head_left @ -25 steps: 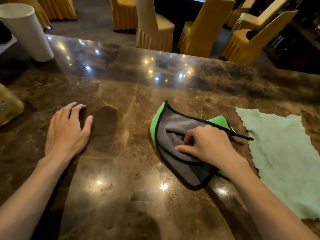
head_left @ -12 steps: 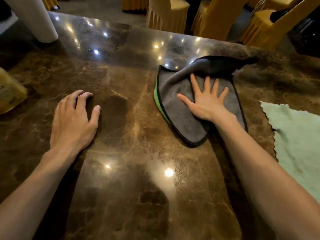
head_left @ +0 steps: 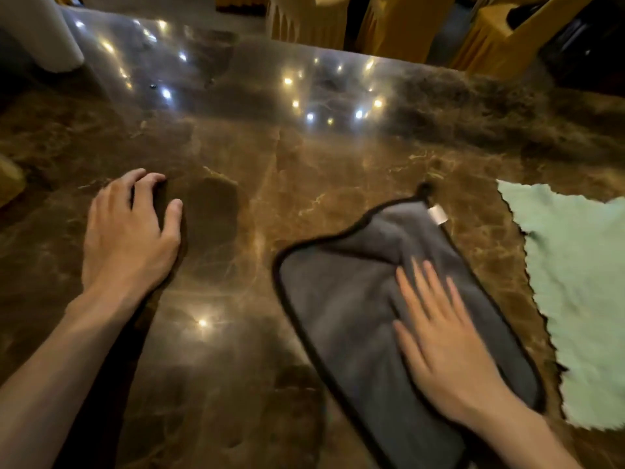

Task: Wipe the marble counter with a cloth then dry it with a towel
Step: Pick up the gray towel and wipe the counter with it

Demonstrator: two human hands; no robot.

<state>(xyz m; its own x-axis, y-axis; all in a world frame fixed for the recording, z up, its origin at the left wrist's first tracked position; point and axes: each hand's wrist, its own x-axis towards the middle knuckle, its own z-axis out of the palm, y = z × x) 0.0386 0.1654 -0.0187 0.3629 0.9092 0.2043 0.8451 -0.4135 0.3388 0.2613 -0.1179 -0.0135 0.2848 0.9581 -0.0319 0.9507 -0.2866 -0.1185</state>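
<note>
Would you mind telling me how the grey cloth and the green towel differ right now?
The grey cloth has a black bound edge; the green towel has a ragged one. The right hand presses flat on the cloth; nothing touches the towel. Both lie flat on the marble counter.

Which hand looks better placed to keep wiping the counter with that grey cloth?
The right hand: it lies flat, fingers spread, on the grey cloth. The left hand rests on bare marble counter, apart from the cloth.
</note>
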